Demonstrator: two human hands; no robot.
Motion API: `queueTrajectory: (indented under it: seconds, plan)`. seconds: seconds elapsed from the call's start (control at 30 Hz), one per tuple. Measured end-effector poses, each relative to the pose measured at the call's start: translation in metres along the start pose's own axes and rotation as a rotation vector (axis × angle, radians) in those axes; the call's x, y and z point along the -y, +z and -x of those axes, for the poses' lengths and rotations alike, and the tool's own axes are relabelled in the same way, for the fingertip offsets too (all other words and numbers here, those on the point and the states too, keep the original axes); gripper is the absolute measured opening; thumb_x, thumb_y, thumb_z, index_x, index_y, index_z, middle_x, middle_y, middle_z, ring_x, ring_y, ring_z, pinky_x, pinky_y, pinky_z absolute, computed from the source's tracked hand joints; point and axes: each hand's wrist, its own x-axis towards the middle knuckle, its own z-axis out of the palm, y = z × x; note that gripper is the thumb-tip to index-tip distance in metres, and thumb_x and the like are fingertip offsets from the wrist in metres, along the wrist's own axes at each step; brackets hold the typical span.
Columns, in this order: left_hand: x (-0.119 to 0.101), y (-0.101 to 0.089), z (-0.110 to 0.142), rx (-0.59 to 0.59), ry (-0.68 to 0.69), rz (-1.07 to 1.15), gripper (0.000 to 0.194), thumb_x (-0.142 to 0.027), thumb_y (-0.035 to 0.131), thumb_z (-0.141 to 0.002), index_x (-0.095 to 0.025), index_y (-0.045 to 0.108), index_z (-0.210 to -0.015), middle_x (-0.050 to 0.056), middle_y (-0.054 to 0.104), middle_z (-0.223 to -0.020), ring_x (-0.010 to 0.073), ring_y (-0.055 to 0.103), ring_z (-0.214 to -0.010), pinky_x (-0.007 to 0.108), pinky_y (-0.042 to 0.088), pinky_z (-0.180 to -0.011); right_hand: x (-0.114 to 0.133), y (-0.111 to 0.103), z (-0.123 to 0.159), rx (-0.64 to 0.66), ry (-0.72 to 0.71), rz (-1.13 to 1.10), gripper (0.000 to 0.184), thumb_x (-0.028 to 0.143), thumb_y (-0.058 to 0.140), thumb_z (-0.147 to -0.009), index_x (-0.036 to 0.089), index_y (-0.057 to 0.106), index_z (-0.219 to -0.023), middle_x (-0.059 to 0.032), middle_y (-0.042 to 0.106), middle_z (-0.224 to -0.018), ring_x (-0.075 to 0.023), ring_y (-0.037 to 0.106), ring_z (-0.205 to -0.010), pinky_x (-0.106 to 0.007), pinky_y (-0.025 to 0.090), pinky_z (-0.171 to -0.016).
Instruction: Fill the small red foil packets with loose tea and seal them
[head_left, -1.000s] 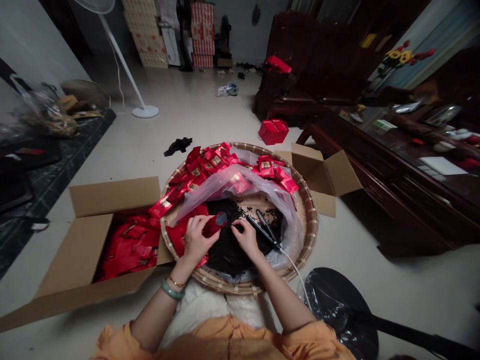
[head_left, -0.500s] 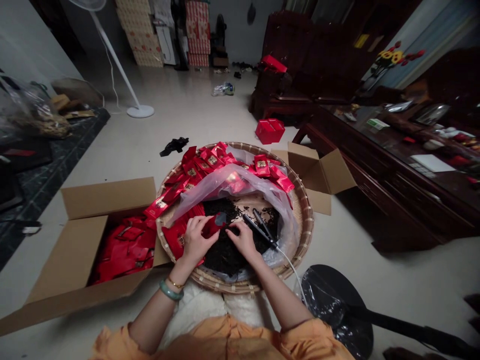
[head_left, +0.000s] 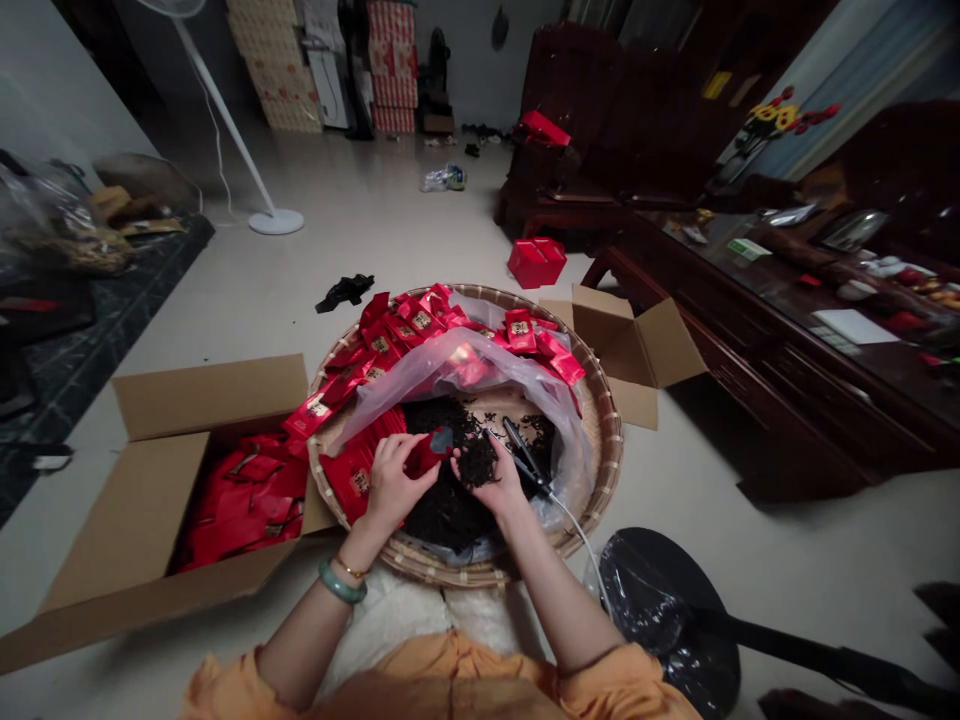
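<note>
On my feed, the left hand [head_left: 394, 485] closes over a red sachet [head_left: 424, 455], and its fingers hide most of that packet. The right hand [head_left: 487, 485] cups a clump of dark tea leaves [head_left: 478, 462], and I can't see what lies under its palm. That hand also blocks part of a corded black hand sealer [head_left: 521, 450]. The printing on the other red sachets [head_left: 520, 330] is too small for me to read. A clear plastic liner [head_left: 457, 375] clouds whatever sits behind it. The top edge cuts off the head of the pedestal fan [head_left: 225, 120], and the small items on the glass-topped table [head_left: 750, 250] are too small to identify.
</note>
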Motion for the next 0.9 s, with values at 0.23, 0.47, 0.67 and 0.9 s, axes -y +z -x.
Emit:
queueTrajectory:
  seconds: [0.23,0.47,0.67,0.9]
  plan:
    - [-0.002,0.001,0.0,0.018,0.009,0.006,0.032,-0.024,0.064,-0.073,-0.02,0.06,-0.104,0.006,0.059,-0.093,0.0206,0.054,-0.088,0.035,0.047,-0.078,0.002,0.006,-0.001,-0.008,-0.211,0.077,0.024,0.039,0.049,-0.078,0.02,0.057,-0.065,-0.0053,0.066,-0.067,-0.0229,0.064,-0.081,-0.047,0.051,-0.08]
    - [-0.007,0.008,0.001,0.062,0.028,0.006,0.033,-0.023,0.064,-0.074,-0.021,0.059,-0.106,0.006,0.059,-0.096,0.0211,0.053,-0.09,0.037,0.046,-0.08,0.037,0.032,0.014,-0.029,-0.333,-0.042,0.025,0.038,0.043,-0.08,0.022,0.056,-0.065,-0.0014,0.066,-0.066,-0.0182,0.064,-0.071,-0.041,0.051,-0.08]
    - [-0.018,0.019,-0.001,0.055,0.03,0.026,0.035,-0.023,0.065,-0.071,-0.02,0.059,-0.106,0.006,0.059,-0.094,0.0208,0.053,-0.088,0.035,0.047,-0.077,0.051,0.074,0.031,-0.026,-0.504,-0.14,0.026,0.041,0.043,-0.081,0.021,0.058,-0.074,-0.0001,0.067,-0.072,-0.0169,0.065,-0.07,-0.04,0.051,-0.08]
    - [-0.024,0.025,-0.001,0.036,-0.043,0.062,0.039,-0.02,0.067,-0.068,-0.02,0.058,-0.106,0.005,0.058,-0.092,0.0205,0.053,-0.086,0.035,0.047,-0.074,0.039,0.088,0.033,-0.023,-0.7,-0.009,0.03,0.04,0.041,-0.084,0.019,0.061,-0.076,-0.0002,0.067,-0.077,-0.016,0.064,-0.076,-0.037,0.047,-0.085]
